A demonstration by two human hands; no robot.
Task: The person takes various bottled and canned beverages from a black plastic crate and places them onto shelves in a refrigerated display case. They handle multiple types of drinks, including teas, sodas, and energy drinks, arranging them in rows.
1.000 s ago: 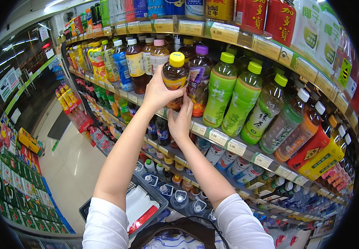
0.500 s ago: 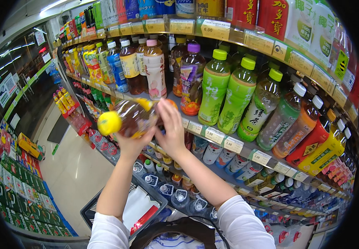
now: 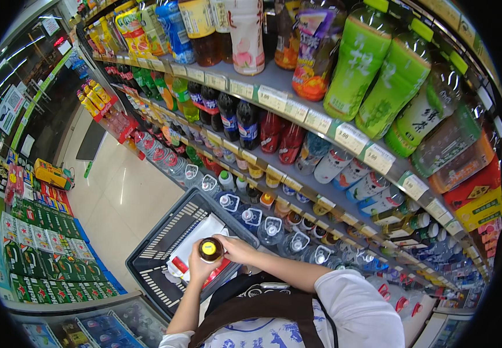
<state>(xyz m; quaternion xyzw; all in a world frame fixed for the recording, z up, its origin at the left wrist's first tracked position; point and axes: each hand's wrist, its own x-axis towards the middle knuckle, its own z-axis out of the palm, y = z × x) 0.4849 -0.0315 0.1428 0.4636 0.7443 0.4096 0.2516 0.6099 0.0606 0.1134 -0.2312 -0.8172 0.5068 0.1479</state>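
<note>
Between my hands stands a bottle of dark drink with a yellow cap [image 3: 209, 248], seen almost straight from above. My left hand [image 3: 199, 268] wraps round its near left side, fingers closed. From the right, my right hand [image 3: 236, 250] closes on the bottle's other side, its fingers partly hidden. Under the hands is a dark grey shopping basket [image 3: 163, 229] with slotted walls. A white and red flat item [image 3: 207, 227] lies in it, partly covered by the hands and bottle. I cannot tell if the bottle touches anything in the basket.
Tiered shelves [image 3: 274, 100] of drinks curve along the right, with green bottles [image 3: 357, 65] at the front. Large water jugs [image 3: 271, 229] line the bottom row beside the basket. Stacked green cartons [image 3: 48, 255] stand at the left, across a pale tiled floor [image 3: 112, 188].
Both hands have come down from in front of the shelf to above the basket, bringing the bottle along. It was tilted sideways and now points cap up. The view has tipped downward.
</note>
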